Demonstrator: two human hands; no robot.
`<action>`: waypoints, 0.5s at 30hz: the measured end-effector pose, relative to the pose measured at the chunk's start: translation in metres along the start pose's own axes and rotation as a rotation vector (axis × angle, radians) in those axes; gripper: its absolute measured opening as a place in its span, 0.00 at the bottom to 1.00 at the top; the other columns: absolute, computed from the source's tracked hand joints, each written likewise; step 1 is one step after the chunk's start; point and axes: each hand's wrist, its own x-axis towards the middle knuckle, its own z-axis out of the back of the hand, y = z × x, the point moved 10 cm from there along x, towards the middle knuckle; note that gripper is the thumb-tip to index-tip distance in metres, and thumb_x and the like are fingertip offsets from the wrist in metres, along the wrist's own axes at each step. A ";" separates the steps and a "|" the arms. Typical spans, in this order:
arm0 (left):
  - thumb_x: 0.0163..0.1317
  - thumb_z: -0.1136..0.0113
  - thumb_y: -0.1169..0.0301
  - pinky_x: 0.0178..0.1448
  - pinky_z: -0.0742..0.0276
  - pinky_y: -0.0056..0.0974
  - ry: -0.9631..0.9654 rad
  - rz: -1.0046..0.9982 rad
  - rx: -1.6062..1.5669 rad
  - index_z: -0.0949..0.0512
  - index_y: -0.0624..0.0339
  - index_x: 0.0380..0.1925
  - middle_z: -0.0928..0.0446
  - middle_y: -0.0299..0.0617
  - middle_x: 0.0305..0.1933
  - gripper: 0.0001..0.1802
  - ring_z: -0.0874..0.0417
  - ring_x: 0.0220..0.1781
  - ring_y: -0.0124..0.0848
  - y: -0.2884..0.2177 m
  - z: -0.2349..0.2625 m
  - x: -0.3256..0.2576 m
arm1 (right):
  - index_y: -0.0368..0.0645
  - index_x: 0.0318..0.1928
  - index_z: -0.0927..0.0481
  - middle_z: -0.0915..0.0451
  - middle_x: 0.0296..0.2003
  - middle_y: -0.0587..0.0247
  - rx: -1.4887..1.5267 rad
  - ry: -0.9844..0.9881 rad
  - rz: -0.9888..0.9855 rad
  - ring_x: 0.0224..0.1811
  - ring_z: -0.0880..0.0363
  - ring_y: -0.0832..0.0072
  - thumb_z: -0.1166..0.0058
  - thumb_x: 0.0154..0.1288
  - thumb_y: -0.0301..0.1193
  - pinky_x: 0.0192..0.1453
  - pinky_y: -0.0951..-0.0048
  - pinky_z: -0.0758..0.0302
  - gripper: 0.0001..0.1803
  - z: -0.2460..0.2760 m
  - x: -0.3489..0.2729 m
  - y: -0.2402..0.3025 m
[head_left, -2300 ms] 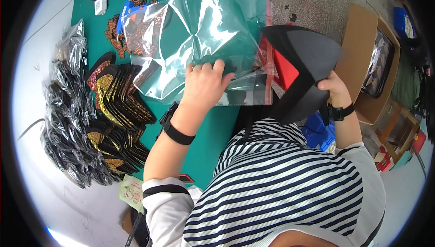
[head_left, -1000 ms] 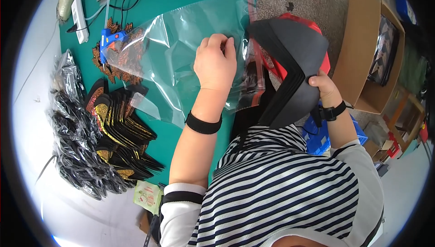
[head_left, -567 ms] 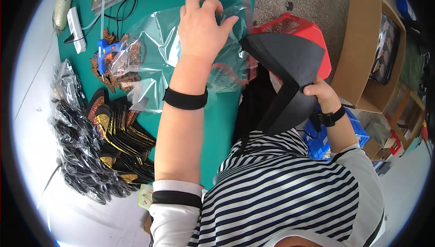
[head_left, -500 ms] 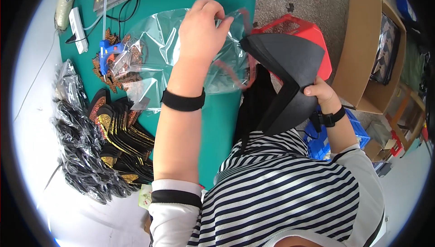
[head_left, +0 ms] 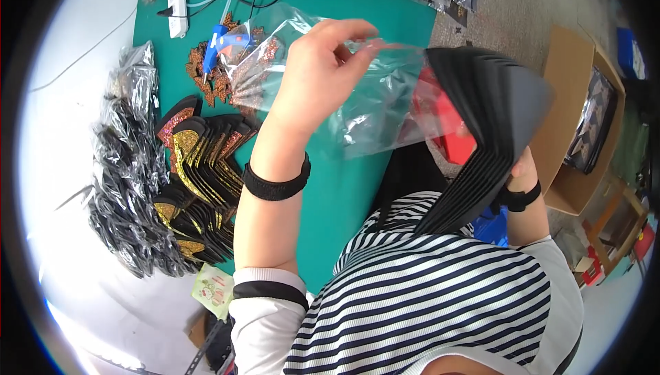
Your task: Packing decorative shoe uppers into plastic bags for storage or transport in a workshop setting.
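Note:
My left hand (head_left: 326, 69) pinches the edge of a clear plastic bag (head_left: 364, 117) above the green table, thumb and fingertips together. The bag spreads between the hand and a stack of black, V-shaped sheet pieces (head_left: 512, 93), its right end reaching the stack's near side. My right hand (head_left: 524, 172) grips that stack from behind at its bend; most of its fingers are hidden. The layered edges of several pieces fan out toward my lap. Whether any piece's tip sits inside the bag's mouth, I cannot tell.
On the green table (head_left: 323, 230) lie a blue glue gun (head_left: 218, 45), orange glitter cutouts (head_left: 199, 76), black pieces with gold glitter (head_left: 203, 162) and plastic-wrapped black bundles (head_left: 127, 182). A power strip (head_left: 177, 7) is at the back left. Right: red stool (head_left: 457, 149), cardboard box (head_left: 567, 65), blue crate (head_left: 491, 229).
The black stack has turned so its layered edges show, and it has moved right in view. My left hand has drawn the bag to the stack. The whole view has shifted.

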 end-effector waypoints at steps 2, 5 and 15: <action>0.54 0.36 0.73 0.29 0.32 0.26 -0.020 -0.010 0.018 0.20 0.62 0.36 0.22 0.35 0.31 0.09 0.31 0.24 0.19 -0.008 0.005 -0.006 | 0.33 0.64 0.40 0.35 0.59 0.37 0.004 -0.036 0.061 0.51 0.26 0.61 0.27 0.31 0.48 0.54 0.68 0.28 0.59 -0.020 0.012 0.014; 0.52 0.33 0.70 0.26 0.35 0.27 -0.051 -0.055 0.065 0.19 0.63 0.31 0.23 0.33 0.28 0.10 0.32 0.22 0.19 -0.028 0.012 -0.013 | 0.35 0.66 0.45 0.44 0.63 0.32 -0.062 -0.019 0.232 0.64 0.36 0.55 0.32 0.35 0.57 0.59 0.63 0.32 0.62 -0.041 0.029 0.036; 0.56 0.44 0.78 0.30 0.37 0.24 -0.027 0.091 -0.353 0.21 0.66 0.33 0.25 0.32 0.32 0.06 0.31 0.27 0.15 -0.065 0.058 -0.054 | 0.40 0.67 0.45 0.47 0.65 0.33 -0.075 0.250 0.358 0.69 0.47 0.52 0.39 0.42 0.63 0.66 0.60 0.40 0.58 -0.114 0.052 0.067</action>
